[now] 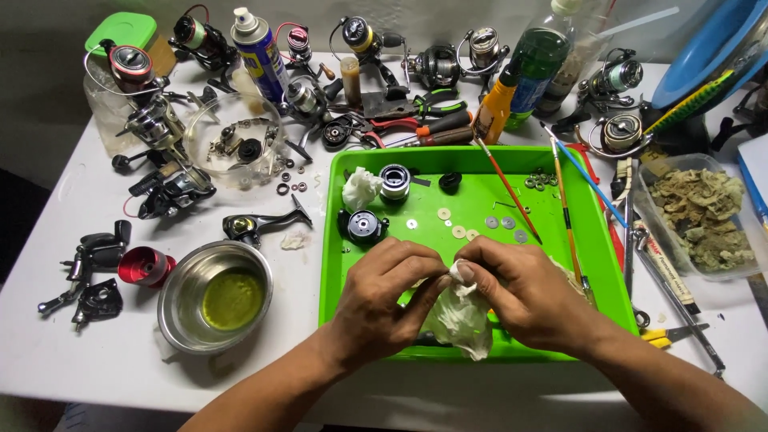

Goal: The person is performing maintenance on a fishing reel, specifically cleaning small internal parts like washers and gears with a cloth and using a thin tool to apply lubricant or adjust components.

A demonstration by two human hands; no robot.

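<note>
Pinching a crumpled white tissue (pixel 462 314) over the near edge of the green tray (pixel 594 240), with left hand (pixel 382 292) and right hand (pixel 520 288) both closed on it. Looked soft, light, tear-prone; best gripped by its bunched top. Steel bowl (pixel 214 296) lay left of the tray.

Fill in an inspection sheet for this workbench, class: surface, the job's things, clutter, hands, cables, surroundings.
Surface: white table, crowded along its back edge.
Job's things: white tissue pinched between both hands over the green tray; the tray holds a spool, washers, another tissue wad.
Clutter: fishing reels, spray can, pliers, brushes, steel bowl of yellow-green liquid, clear tub of scraps.
Hands: left hand and right hand both grip the tissue; anything inside it is hidden.
Cables: nothing seen.
Surroundings: pale wall behind; dark floor at left.
</note>
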